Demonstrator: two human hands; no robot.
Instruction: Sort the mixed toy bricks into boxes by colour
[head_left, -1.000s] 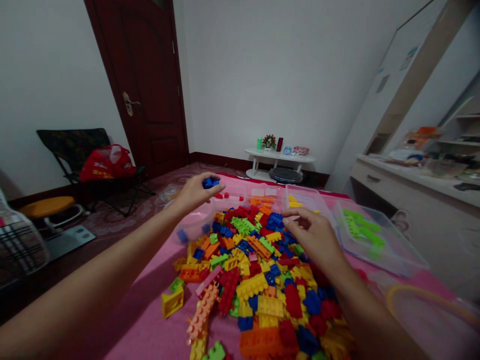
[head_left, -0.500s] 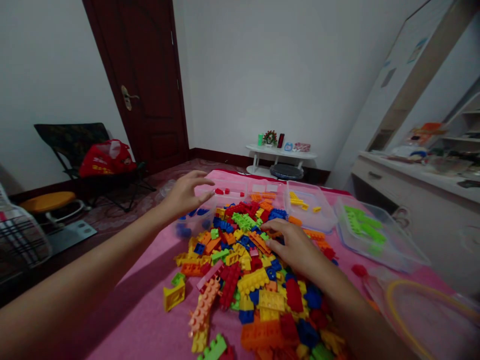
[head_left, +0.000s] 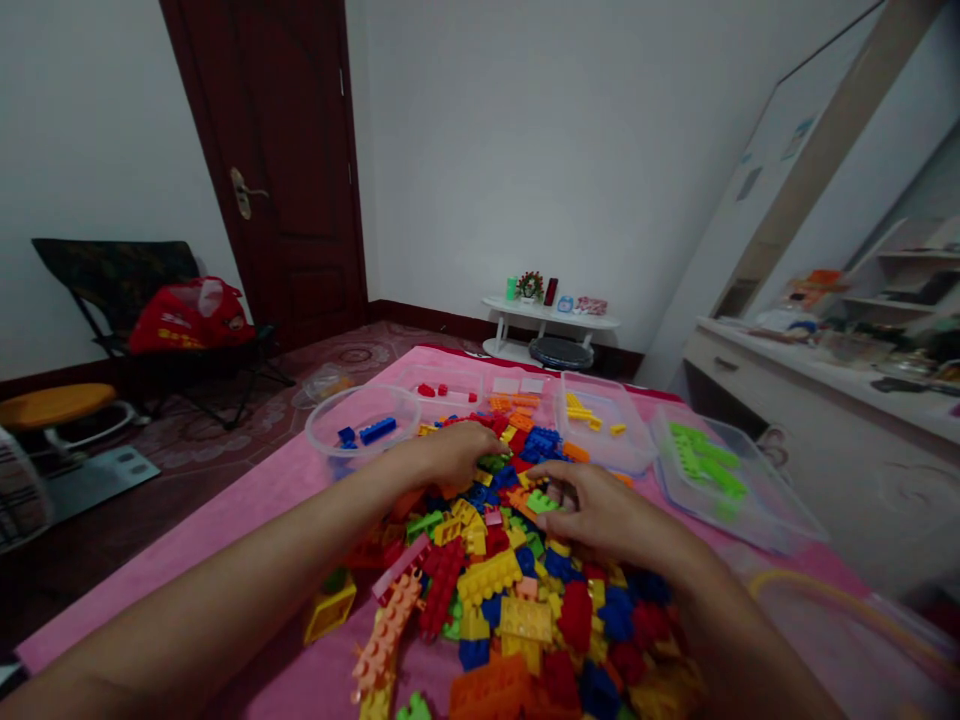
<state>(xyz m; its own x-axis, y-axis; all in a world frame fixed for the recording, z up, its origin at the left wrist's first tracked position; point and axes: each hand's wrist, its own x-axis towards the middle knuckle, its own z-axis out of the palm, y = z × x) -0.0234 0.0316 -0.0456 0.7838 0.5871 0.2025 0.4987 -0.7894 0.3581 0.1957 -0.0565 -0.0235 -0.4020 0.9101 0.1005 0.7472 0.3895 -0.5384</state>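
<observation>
Leftmost I see a tub (head_left: 321, 436) holding blue bricks (head_left: 377, 431). My left hand (head_left: 459, 456) bends over the pile (head_left: 489, 578); I cannot tell whether its fingers grip anything. My right hand (head_left: 594, 510) hangs over it too, thumb and forefinger parted near a green brick (head_left: 541, 502).

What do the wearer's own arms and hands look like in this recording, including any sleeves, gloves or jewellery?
The left arm and right arm look slim and bare, with no sleeve within the picture. The left hand and right hand are ungloved. No watch, bracelet, ring, cable or marking shows; fine details are too blurred to tell.
</observation>
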